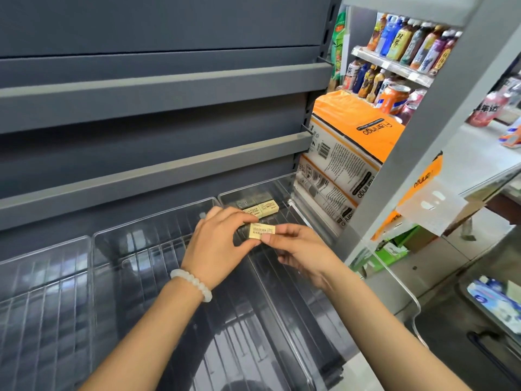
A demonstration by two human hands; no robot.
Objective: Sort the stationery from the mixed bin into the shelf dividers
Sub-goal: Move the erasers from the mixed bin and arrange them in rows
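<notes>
Pinching eraser (262,231) (yellow): left hand (217,246), right hand (298,249).

drink bottles (406,43) on right shelf | orange can (393,98) | orange-white packs (346,153)

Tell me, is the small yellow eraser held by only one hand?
No, both the left hand and the right hand pinch the small yellow eraser between their fingertips, above the clear divider tray.

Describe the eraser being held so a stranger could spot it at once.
Find the grey shelf and its clear bins; go to the rightmost bin. Above it, both hands pinch one cream eraser. Unlike the erasers lying at the bin's back, it is held up.
</notes>
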